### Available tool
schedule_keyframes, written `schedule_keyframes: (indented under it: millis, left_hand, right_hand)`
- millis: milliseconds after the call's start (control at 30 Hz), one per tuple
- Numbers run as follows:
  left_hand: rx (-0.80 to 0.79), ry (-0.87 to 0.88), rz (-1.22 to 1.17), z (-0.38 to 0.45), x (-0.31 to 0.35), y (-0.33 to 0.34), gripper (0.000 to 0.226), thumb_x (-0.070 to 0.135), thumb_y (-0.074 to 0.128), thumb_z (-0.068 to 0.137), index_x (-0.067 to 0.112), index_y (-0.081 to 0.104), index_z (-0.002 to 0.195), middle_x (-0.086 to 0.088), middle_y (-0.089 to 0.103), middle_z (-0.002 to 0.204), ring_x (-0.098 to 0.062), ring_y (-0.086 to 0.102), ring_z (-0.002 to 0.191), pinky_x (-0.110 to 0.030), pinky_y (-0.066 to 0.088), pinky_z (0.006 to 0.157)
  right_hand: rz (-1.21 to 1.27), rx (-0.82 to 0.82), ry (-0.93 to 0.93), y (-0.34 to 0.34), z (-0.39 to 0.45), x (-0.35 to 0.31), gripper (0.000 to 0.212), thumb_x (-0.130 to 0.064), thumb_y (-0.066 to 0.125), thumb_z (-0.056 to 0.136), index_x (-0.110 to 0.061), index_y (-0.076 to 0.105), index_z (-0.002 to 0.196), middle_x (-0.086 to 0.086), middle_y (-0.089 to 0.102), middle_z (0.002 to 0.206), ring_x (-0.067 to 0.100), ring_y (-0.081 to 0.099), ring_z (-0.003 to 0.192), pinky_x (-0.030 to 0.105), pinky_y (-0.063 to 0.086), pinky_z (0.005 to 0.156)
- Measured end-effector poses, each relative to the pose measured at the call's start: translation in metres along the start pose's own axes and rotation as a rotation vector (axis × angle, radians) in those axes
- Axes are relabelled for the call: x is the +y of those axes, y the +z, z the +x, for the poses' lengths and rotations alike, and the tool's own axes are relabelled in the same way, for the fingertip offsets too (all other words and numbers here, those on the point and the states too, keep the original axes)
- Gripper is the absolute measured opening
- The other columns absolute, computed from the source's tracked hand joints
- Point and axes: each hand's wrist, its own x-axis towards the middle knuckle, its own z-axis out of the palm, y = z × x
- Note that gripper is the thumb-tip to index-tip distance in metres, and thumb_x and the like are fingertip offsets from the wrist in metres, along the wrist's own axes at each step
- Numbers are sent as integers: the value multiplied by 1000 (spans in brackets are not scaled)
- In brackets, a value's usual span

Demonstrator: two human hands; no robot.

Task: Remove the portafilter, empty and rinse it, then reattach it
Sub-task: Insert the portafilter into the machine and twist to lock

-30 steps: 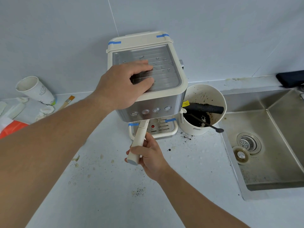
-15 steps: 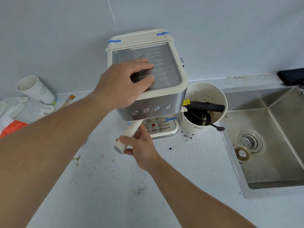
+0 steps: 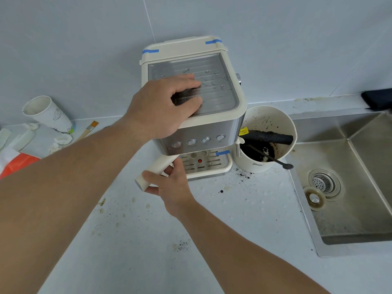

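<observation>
While gripping the cream portafilter handle (image 3: 156, 169) with fingers curled round it, right hand (image 3: 171, 184) just left of the espresso machine (image 3: 198, 124) base. Higher up, left hand (image 3: 163, 105) pressed on the machine's top, fingers bent, clamping nothing.

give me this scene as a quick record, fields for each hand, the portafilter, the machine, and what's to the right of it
left hand: pressed on top of the machine, fingers on the tray
right hand: grips the portafilter handle
portafilter: handle angled toward the left, head hidden under the machine
machine: cream and steel, on the counter against the wall
knock bin: right of the machine, holds dark grounds
sink: far right, strainer in the drain
</observation>
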Motion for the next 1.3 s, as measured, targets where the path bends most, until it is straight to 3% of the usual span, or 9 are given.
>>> schedule_keyframes:
  millis: [200, 267, 367, 433, 533, 667, 800, 1033, 1300]
  left_hand:
    - [1, 6, 0, -1, 0, 0, 43, 53, 55, 83, 41, 62, 124, 24, 52, 139, -1, 47, 129, -40, 37, 110]
    - [1, 3, 4, 0, 0, -1, 44, 54, 55, 83, 42, 61, 124, 24, 52, 139, -2, 46, 129, -41, 37, 110]
    - [-3, 13, 21, -1, 0, 0, 44, 53, 55, 85, 40, 61, 126, 22, 52, 141, -4, 46, 130, -41, 37, 110]
    - [-14, 20, 38, -1, 1, 0, 45, 53, 54, 85, 40, 59, 127, 22, 51, 142, -5, 46, 130, -40, 37, 110]
    - [-44, 43, 63, -2, 2, -2, 47, 54, 53, 86, 39, 57, 130, 20, 49, 144, -8, 45, 131, -36, 36, 108]
    - [-81, 81, 112, -2, 4, -4, 48, 53, 52, 88, 38, 55, 134, 15, 45, 148, -14, 41, 135, -37, 32, 109]
    - [-92, 91, 138, -1, 3, -5, 49, 52, 52, 89, 37, 54, 135, 12, 43, 151, -17, 39, 137, -39, 30, 110]
    - [-86, 122, 144, -1, 3, -5, 46, 47, 53, 91, 33, 55, 135, 9, 44, 150, -13, 37, 136, -26, 23, 107]
    - [-77, 115, 135, -3, 6, -6, 45, 47, 55, 92, 35, 54, 135, 12, 44, 150, -7, 34, 136, -36, 23, 116]
  right_hand:
    - [-53, -20, 14, -15, -7, -3, 55, 11, 73, 77, -26, 55, 114, -1, 65, 97, 16, 68, 88, 35, 60, 66]
    - [-59, -24, 26, -20, -10, -5, 55, 13, 70, 75, -28, 56, 109, -2, 66, 87, 22, 68, 85, 39, 60, 68]
    - [34, -40, 60, -32, -18, -9, 55, 15, 59, 71, -21, 54, 113, 10, 57, 82, 31, 67, 71, 52, 59, 73]
    - [47, -55, 103, -39, -23, -14, 59, 14, 54, 73, -17, 49, 123, 14, 51, 84, 27, 64, 61, 48, 60, 66]
    - [-56, 3, 163, -39, -25, -20, 61, 10, 56, 77, -20, 46, 130, 14, 53, 86, 22, 62, 57, 42, 58, 59]
    - [-306, 120, 172, -37, -24, -27, 51, -1, 72, 80, -22, 47, 119, 15, 56, 94, 21, 60, 53, 40, 59, 55]
    - [-433, 18, 224, -54, -29, -48, 47, 8, 65, 79, -21, 45, 110, 16, 50, 87, 22, 59, 48, 36, 55, 50]
    - [-516, -104, 318, -68, -33, -70, 53, 10, 62, 79, -27, 45, 112, 19, 52, 86, 28, 59, 58, 42, 55, 58]
    - [-499, -95, 347, -68, -34, -72, 57, 8, 66, 79, -27, 44, 117, 18, 55, 86, 28, 61, 61, 43, 55, 65]
